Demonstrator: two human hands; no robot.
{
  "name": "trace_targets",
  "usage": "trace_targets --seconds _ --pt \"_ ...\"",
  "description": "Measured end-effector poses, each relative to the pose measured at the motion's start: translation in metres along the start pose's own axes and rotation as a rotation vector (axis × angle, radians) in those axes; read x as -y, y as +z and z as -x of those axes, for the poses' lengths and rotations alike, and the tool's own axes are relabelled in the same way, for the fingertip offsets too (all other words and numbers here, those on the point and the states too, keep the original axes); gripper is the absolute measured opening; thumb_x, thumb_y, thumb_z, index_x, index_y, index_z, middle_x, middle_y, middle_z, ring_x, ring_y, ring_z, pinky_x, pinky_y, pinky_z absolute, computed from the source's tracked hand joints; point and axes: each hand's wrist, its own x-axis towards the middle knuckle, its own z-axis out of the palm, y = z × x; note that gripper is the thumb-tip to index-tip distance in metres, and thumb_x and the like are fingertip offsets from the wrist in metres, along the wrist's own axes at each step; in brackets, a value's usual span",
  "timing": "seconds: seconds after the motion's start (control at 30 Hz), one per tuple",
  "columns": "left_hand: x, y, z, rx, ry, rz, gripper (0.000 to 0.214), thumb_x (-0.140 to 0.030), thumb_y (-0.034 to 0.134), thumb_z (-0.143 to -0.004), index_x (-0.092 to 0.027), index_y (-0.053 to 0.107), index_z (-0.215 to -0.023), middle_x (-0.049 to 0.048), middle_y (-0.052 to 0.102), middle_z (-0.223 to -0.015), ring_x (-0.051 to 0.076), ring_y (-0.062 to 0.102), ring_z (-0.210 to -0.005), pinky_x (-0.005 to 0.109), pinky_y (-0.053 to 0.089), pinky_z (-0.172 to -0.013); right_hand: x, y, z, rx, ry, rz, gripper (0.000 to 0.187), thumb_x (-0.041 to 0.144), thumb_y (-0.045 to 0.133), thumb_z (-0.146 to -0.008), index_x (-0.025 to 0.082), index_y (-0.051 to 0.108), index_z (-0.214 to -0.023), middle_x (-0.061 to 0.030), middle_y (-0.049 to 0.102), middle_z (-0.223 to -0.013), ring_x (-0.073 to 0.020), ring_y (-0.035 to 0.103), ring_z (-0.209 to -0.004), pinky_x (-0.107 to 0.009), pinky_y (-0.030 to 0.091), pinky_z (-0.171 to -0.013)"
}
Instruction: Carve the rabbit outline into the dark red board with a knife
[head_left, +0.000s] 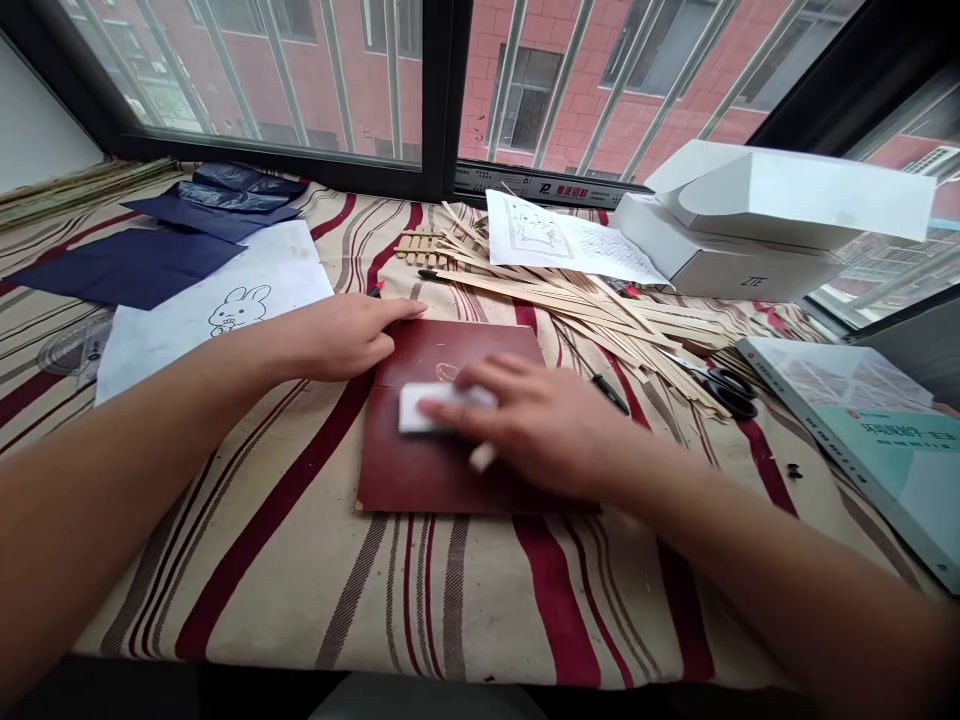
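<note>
A dark red board (420, 470) lies flat on the striped cloth in front of me, with a faint small drawing near its top. My left hand (341, 335) rests at the board's upper left corner, fingers stretched along its edge, holding nothing. My right hand (536, 420) lies over the middle of the board, fingers pressed on a white eraser (411, 408); the hand is slightly blurred. A small white stub (481, 458) shows under its palm.
A heap of thin wooden strips (600, 300), a black pen (609, 394) and scissors (724, 385) lie to the right. White boxes (750, 230) and a book (870, 430) sit far right. A rabbit drawing sheet (225, 300) and dark blue sheets (135, 265) lie left.
</note>
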Motion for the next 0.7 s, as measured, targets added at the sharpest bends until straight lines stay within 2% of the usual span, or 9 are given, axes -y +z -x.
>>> trace_targets --seconds 0.07,0.13,0.17,0.23,0.33,0.5,0.57,0.63,0.7 --pt "0.003 0.001 0.001 -0.01 0.033 0.023 0.075 -0.032 0.035 -0.098 -0.018 0.039 -0.171 0.0087 0.05 -0.173 0.032 0.053 -0.155 0.047 0.04 -0.129 -0.011 0.0 0.001 0.049 0.332 0.072 0.05 0.021 0.056 -0.107 0.03 0.068 -0.156 -0.0155 0.073 -0.124 -0.0292 0.065 -0.105 -0.033 0.038 -0.065" --pt "0.007 0.003 0.003 0.0 0.096 0.066 0.08 -0.051 0.039 -0.099 -0.017 0.038 -0.171 0.0124 0.048 -0.174 0.035 0.051 -0.156 0.048 0.04 -0.13 -0.02 -0.001 0.004 0.107 0.467 0.068 0.052 0.024 0.059 -0.106 0.032 0.067 -0.157 -0.0152 0.072 -0.126 -0.0305 0.066 -0.105 -0.034 0.04 -0.069" --pt "0.009 0.004 0.004 0.016 0.135 0.086 0.088 -0.062 0.043 -0.097 -0.015 0.037 -0.172 0.0146 0.046 -0.175 0.036 0.048 -0.158 0.048 0.039 -0.13 -0.021 -0.003 0.006 0.103 0.449 0.038 0.051 0.025 0.059 -0.106 0.031 0.067 -0.157 -0.0146 0.073 -0.123 -0.0292 0.066 -0.101 -0.035 0.041 -0.07" --pt "0.015 0.007 0.004 0.054 0.201 0.109 0.107 -0.077 0.054 -0.088 -0.014 0.034 -0.172 0.0178 0.04 -0.177 0.039 0.042 -0.161 0.05 0.036 -0.132 -0.017 -0.006 0.01 0.077 0.274 -0.054 0.048 0.027 0.059 -0.107 0.032 0.069 -0.154 -0.0128 0.073 -0.123 -0.0257 0.066 -0.097 -0.034 0.041 -0.07" --pt "0.02 0.013 -0.002 0.019 0.23 0.122 0.101 -0.074 0.051 -0.092 -0.014 0.035 -0.172 0.0188 0.042 -0.175 0.039 0.04 -0.161 0.051 0.035 -0.132 -0.01 -0.007 0.012 0.049 -0.01 -0.076 0.047 0.025 0.054 -0.11 0.035 0.069 -0.153 -0.0114 0.074 -0.124 -0.024 0.066 -0.1 -0.033 0.041 -0.068" --pt "0.018 0.023 -0.017 -0.193 0.231 0.102 0.066 -0.042 0.031 -0.104 -0.013 0.059 -0.156 0.0181 0.065 -0.15 0.032 0.059 -0.141 0.05 0.043 -0.126 -0.01 -0.005 0.011 0.056 0.33 0.114 0.046 0.03 0.057 -0.109 0.025 0.069 -0.154 -0.0174 0.075 -0.123 -0.03 0.065 -0.102 -0.034 0.044 -0.068" --pt "0.017 0.025 -0.018 -0.219 0.233 0.119 0.063 -0.036 0.03 -0.104 -0.013 0.061 -0.153 0.0166 0.068 -0.147 0.03 0.062 -0.137 0.047 0.047 -0.123 -0.003 -0.007 0.008 0.06 0.14 0.003 0.045 0.026 0.056 -0.11 0.031 0.07 -0.152 -0.0138 0.075 -0.127 -0.0265 0.064 -0.1 -0.034 0.047 -0.071" --pt "0.019 0.026 -0.016 -0.229 0.236 0.151 0.062 -0.035 0.03 -0.104 -0.013 0.062 -0.153 0.0151 0.069 -0.148 0.028 0.064 -0.136 0.044 0.048 -0.123 0.002 -0.009 0.004 0.074 -0.016 -0.055 0.05 0.024 0.052 -0.11 0.028 0.063 -0.159 -0.0139 0.075 -0.126 -0.0283 0.064 -0.107 -0.034 0.046 -0.07" --pt "0.021 0.025 -0.014 -0.236 0.231 0.169 0.062 -0.036 0.03 -0.105 -0.014 0.062 -0.153 0.0137 0.069 -0.15 0.028 0.064 -0.137 0.043 0.048 -0.123 0.0 -0.009 0.001 0.097 0.114 -0.02 0.048 0.025 0.056 -0.11 0.031 0.067 -0.156 -0.0133 0.075 -0.124 -0.029 0.063 -0.109 -0.033 0.043 -0.067"
